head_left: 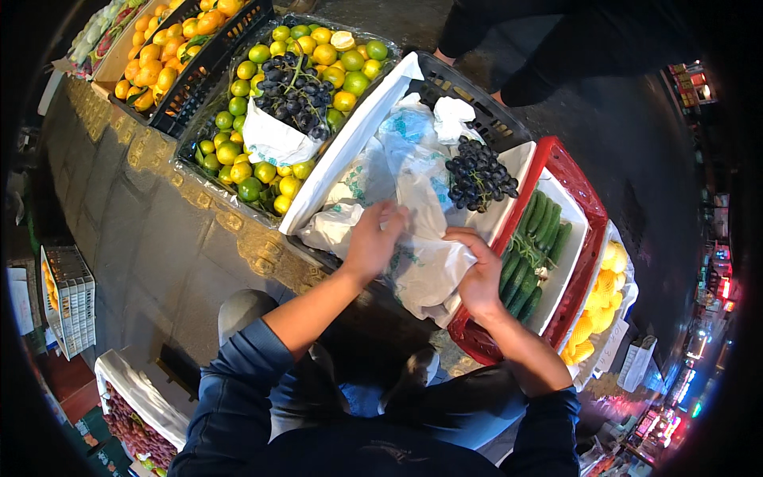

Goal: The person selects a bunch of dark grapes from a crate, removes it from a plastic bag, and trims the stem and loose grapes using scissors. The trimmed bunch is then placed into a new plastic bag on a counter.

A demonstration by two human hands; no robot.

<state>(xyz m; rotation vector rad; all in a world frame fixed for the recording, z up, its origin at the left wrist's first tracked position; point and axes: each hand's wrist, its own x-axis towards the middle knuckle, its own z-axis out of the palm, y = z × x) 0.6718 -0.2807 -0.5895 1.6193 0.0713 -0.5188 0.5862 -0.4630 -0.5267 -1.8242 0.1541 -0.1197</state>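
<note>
A crumpled white paper bag with green print hangs from my right hand, whose thumb and fingers pinch its upper right edge. My left hand is at the bag's left side, fingers bent and smeared by motion, so its hold is unclear. Beneath and beyond both hands is a black crate with a white foam liner, holding more crumpled paper. A bunch of dark grapes lies at the crate's right side, apart from my hands.
Left of the crate, green-yellow citrus fills a tray, topped by dark grapes partly in white paper. To the right stand a red crate of cucumbers and yellow net-wrapped fruit. A person's dark-clothed legs are beyond.
</note>
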